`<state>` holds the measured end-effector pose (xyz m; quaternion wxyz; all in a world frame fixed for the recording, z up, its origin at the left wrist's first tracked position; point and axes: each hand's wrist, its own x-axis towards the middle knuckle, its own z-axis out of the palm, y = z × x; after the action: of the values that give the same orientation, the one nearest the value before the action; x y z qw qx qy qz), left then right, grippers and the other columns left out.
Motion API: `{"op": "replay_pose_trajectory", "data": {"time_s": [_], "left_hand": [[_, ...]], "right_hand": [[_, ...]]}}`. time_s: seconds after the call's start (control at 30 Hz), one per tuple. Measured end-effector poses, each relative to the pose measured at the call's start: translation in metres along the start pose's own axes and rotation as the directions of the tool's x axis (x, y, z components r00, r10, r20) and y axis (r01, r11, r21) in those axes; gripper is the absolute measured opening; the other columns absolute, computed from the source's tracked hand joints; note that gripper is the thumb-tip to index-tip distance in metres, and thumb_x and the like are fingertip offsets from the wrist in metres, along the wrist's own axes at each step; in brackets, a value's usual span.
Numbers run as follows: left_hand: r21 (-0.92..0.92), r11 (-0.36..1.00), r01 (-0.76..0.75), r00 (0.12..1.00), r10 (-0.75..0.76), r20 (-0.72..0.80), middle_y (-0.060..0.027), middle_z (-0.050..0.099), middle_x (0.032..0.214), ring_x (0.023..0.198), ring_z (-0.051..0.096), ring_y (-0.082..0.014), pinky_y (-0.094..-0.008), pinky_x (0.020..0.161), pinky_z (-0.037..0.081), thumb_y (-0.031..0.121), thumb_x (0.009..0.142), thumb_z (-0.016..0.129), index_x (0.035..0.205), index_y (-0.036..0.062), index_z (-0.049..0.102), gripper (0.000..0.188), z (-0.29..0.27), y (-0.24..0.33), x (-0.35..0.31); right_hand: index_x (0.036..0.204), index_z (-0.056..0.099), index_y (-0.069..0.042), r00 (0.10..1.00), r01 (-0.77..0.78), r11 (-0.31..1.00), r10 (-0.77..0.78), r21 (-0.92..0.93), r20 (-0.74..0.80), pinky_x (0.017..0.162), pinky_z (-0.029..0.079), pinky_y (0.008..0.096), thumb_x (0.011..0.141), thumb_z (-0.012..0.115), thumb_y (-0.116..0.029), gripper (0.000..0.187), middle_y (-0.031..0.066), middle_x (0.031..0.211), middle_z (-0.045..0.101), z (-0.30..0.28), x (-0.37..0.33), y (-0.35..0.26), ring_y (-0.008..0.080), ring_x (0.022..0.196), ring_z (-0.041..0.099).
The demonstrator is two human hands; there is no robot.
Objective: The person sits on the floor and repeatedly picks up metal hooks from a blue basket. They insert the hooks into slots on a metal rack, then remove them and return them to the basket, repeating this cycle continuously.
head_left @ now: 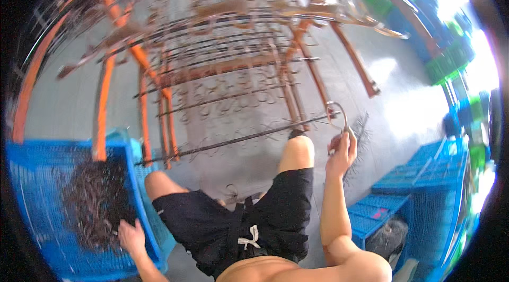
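Note:
Raised at the right, my right hand [341,153] is closed on a ring-shaped metal piece [338,111] with a short shank. This piece is at the right end of a long dark rod [249,136] with small hooks along it; whether it touches the rod I cannot tell. At the lower left, my left hand [131,236] reaches over the inner side of a blue plastic crate [32,176], thumb and fingers apart. Its fingertips are at the edge of a tangled heap of dark, thin curved pieces [95,202], blurred by motion.
In front stands an orange-framed rack [103,102] with several dark rods and rows of hanging curved pieces. More blue crates [435,170] stand at the right, one holding a dark plastic bag [388,237]. A bristly dark strip [360,139] lies beyond my right hand. Green crates [448,64] stand farther back.

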<state>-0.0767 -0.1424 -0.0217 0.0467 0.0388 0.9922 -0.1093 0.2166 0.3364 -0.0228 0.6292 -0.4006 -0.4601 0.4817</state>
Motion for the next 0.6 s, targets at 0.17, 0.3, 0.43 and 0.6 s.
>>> {"op": "replay_pose_trajectory", "data": {"time_s": [0.17, 0.3, 0.43, 0.6], "left_hand": [[0.416, 0.909, 0.004, 0.812, -0.246, 0.529, -0.0177, 0.054, 0.122, 0.111, 0.054, -0.0311, -0.0380, 0.095, 0.043, 0.011, 0.077, 0.055, 0.130, 0.0026, 0.038, 0.056, 0.103, -0.070, 0.031], [0.237, 0.941, 0.241, 0.746, -0.336, 0.575, -0.0166, 0.058, 0.116, 0.102, 0.058, -0.0301, -0.0393, 0.083, 0.049, 0.008, 0.074, 0.055, 0.122, 0.0013, 0.048, 0.048, 0.114, -0.085, 0.044], [-0.073, 0.973, 0.219, 0.804, -0.138, 0.578, -0.0164, 0.061, 0.109, 0.097, 0.059, -0.0308, -0.0401, 0.081, 0.048, 0.014, 0.077, 0.054, 0.113, -0.0003, 0.055, 0.039, 0.106, -0.104, 0.043], [-0.291, 0.955, 0.050, 0.864, 0.105, 0.492, -0.0141, 0.061, 0.086, 0.079, 0.058, -0.0292, -0.0400, 0.069, 0.046, 0.014, 0.078, 0.052, 0.106, 0.0001, 0.059, 0.032, 0.108, -0.116, 0.051]], "right_hand": [[0.101, 0.056, -0.007, 0.958, -0.199, 0.979, 0.203, 0.038, -0.204, 0.036, 0.029, 0.0212, 0.093, 0.048, -0.017, 0.014, -0.0003, 0.058, 0.048, -0.030, 0.045, 0.052, 0.0067, 0.042, 0.038], [0.100, 0.055, -0.006, 0.950, -0.271, 0.956, 0.285, 0.111, -0.130, 0.034, 0.028, 0.0223, 0.093, 0.045, -0.014, 0.015, -0.0016, 0.055, 0.042, -0.030, 0.042, 0.075, 0.0070, 0.040, 0.035], [0.097, 0.055, -0.005, 0.928, -0.357, 0.912, 0.370, 0.200, -0.034, 0.035, 0.028, 0.0224, 0.092, 0.046, -0.013, 0.013, -0.0017, 0.055, 0.043, -0.020, 0.036, 0.078, 0.0068, 0.040, 0.036], [0.092, 0.055, -0.006, 0.927, -0.356, 0.917, 0.371, 0.177, -0.055, 0.034, 0.026, 0.0223, 0.091, 0.048, -0.013, 0.010, -0.0016, 0.056, 0.044, -0.019, 0.044, 0.072, 0.0069, 0.039, 0.035]]}}
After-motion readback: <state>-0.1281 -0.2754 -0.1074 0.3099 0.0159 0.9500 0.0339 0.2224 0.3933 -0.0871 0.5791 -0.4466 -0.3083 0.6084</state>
